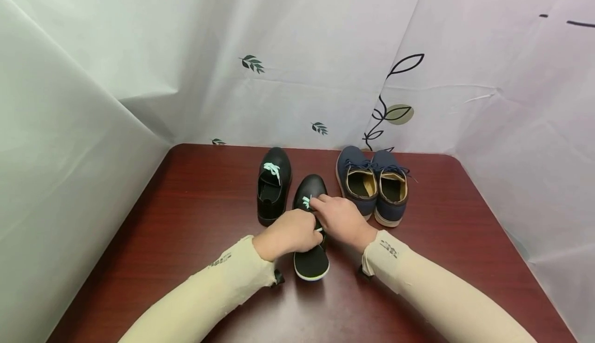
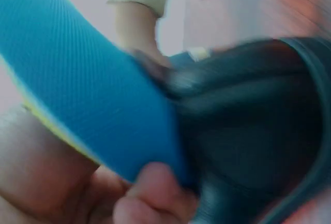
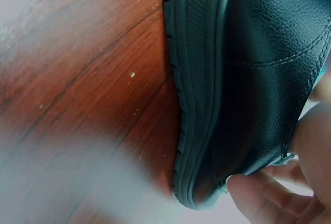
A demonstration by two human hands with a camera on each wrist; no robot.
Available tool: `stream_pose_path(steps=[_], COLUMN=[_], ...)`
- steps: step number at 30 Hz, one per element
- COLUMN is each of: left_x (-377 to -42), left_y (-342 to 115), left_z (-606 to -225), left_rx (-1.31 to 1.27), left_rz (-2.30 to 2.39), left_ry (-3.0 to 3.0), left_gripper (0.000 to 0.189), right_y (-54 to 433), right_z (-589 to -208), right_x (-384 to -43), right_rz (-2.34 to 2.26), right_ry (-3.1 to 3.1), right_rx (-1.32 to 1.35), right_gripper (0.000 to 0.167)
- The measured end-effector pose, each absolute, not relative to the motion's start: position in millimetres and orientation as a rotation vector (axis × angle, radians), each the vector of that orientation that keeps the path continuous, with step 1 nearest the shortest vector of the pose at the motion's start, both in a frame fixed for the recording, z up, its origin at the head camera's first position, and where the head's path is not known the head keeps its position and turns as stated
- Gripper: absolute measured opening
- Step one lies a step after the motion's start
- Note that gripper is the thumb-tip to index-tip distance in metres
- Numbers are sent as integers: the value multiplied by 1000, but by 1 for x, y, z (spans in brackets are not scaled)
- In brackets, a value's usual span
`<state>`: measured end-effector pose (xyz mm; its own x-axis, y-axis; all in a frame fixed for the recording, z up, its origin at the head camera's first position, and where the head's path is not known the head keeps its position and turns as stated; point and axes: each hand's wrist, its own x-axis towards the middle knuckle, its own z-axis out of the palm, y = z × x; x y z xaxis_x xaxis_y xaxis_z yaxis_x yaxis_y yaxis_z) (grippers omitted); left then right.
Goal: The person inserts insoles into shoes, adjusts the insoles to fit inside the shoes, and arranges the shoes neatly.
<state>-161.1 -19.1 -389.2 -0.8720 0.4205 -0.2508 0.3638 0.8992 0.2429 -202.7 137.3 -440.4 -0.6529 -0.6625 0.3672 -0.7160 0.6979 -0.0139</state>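
Observation:
A black lace-up shoe with pale mint laces stands in the middle of the table, toe pointing away. The left hand pinches an insole, dark on top with a white edge. Its heel end sticks out behind the shoe; the front part lies hidden by the hands and the shoe. Seen from the left wrist, the insole's ribbed underside is blue, and it meets the shoe opening. The right hand grips the shoe's upper by the laces; in the right wrist view its fingers curl over the upper's edge.
The matching black shoe stands to the left, also with mint laces. Close on the right is a pair of navy shoes with tan lining. A white patterned curtain hangs behind and beside the reddish-brown table.

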Motion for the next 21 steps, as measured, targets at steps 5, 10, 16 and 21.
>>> stream_pose_path(steps=[5, 10, 16, 21], left_x=[-163, -159, -153, -145], left_y=[-19, -19, -16, -16], left_z=[-400, -403, -400, -394], left_rx=[580, 597, 450, 399], left_rz=[324, 333, 152, 32], left_ry=[2845, 2913, 2889, 2812], left_gripper=[31, 31, 46, 84], right_y=[136, 136, 137, 137], right_z=[-439, -437, -437, -438], right_x=[-202, -201, -201, -202], right_rz=[234, 245, 283, 277], right_ry=[-2576, -2584, -2600, -2587], right_rx=[1095, 1081, 1076, 1091], right_gripper=[7, 10, 12, 13])
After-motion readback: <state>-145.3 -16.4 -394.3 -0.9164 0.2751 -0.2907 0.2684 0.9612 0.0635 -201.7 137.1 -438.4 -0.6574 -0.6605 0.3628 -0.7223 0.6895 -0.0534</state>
